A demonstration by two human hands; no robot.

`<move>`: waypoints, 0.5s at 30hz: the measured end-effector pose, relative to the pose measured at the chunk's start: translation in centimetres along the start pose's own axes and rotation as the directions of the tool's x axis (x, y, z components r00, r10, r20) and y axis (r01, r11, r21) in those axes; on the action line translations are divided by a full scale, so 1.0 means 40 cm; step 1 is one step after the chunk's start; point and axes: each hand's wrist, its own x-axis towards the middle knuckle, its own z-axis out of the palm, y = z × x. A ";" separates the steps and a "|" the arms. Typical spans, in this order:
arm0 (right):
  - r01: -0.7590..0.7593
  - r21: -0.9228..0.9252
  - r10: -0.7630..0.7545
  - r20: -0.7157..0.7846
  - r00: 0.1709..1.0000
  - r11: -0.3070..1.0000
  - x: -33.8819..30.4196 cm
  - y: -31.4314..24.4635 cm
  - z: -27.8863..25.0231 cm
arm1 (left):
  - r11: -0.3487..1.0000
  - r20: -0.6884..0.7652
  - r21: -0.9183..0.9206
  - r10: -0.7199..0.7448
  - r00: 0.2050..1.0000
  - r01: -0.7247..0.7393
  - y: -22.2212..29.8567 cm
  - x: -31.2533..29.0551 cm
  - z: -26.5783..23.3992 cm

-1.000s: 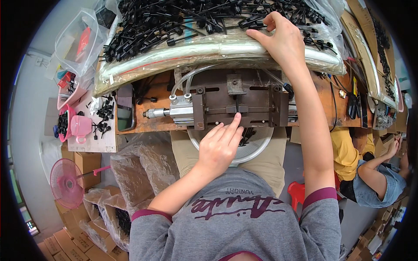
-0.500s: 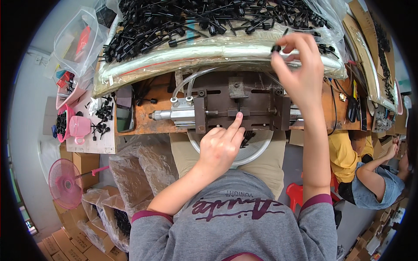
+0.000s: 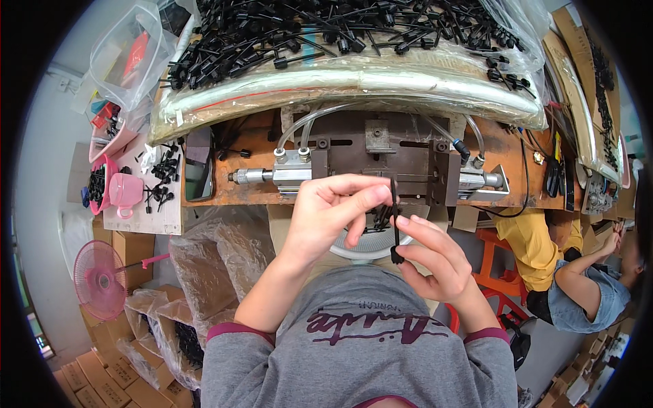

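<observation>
A thin black plastic stem with a wider knob at its lower end (image 3: 396,234) stands nearly upright in front of my chest. Thumb and index finger of my left hand (image 3: 333,207) close on its upper part. Lower down, the fingers of my right hand (image 3: 439,262) grip it near the knob. Just beyond my hands is a dark metal clamping fixture (image 3: 347,163) with a pneumatic cylinder on its left (image 3: 292,178) and another on its right (image 3: 476,181). My left hand covers part of the fixture's front edge.
Behind the fixture, a plastic-wrapped padded tray edge (image 3: 354,80) borders a heap of black stems (image 3: 326,30). A white basket (image 3: 360,253) with black pieces sits on my lap. Pink containers (image 3: 126,192) stand at left, a pink fan (image 3: 100,280) below. Another person (image 3: 585,292) sits at right.
My right hand has come down from beside the heap toward my chest with a black piece. My left index finger has left the fixture, and both hands now meet on the stem.
</observation>
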 end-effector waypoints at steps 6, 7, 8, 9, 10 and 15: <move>-0.013 0.026 0.013 -0.010 1.000 1.000 -0.013 -0.009 0.009 | 0.999 -0.013 -0.048 -0.003 1.000 0.002 -0.004 -0.012 0.010; -0.015 0.030 0.015 -0.013 1.000 0.999 -0.014 -0.011 0.010 | 0.999 -0.008 -0.053 0.005 1.000 -0.005 -0.004 -0.013 0.011; -0.014 0.031 0.015 -0.015 1.000 0.999 -0.013 -0.013 0.011 | 0.998 -0.004 -0.058 0.012 1.000 -0.013 -0.003 -0.013 0.013; -0.014 0.032 0.015 -0.017 1.000 0.999 -0.013 -0.015 0.011 | 0.998 0.001 -0.063 0.020 1.000 -0.020 -0.001 -0.013 0.014; -0.014 0.033 0.014 -0.019 1.000 0.999 -0.012 -0.016 0.012 | 0.998 -0.005 -0.057 0.020 1.000 -0.021 0.001 -0.016 0.015; -0.009 0.045 0.010 -0.021 1.000 0.999 -0.015 -0.020 0.014 | 1.000 -0.016 -0.012 0.023 1.000 -0.023 0.010 -0.029 0.021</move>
